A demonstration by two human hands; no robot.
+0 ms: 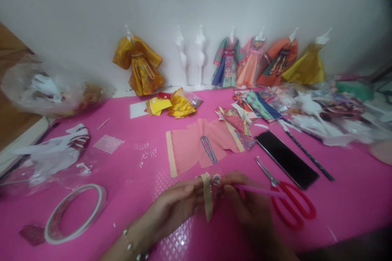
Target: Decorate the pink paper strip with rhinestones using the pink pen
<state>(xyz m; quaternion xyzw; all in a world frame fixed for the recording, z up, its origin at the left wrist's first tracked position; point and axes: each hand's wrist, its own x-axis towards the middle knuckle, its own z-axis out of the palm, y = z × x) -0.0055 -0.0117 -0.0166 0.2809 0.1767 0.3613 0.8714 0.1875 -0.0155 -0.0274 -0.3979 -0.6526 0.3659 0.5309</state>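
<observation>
My left hand (180,202), in front of me on the near side of the pink table, holds a small fabric piece (208,202) with a beige edge strip and a row of pearl-like beads. A small ring of beads (216,179) shows at its upper end. Close beside it, my right hand (249,206) is closed around a slim pink stick (260,190), its tip side pointing toward the beaded piece. Just beyond both hands lies a flat pink doll garment (186,147) with beige borders, and a loop of grey beaded trim (208,149) rests on it.
Red-handled scissors (290,204) and a black phone (288,159) lie at right. A tape roll (76,214), loose beads (147,154) and a bead sheet (108,143) are at left. Dressed doll forms (139,65) and bare white mannequins (200,55) stand along the wall.
</observation>
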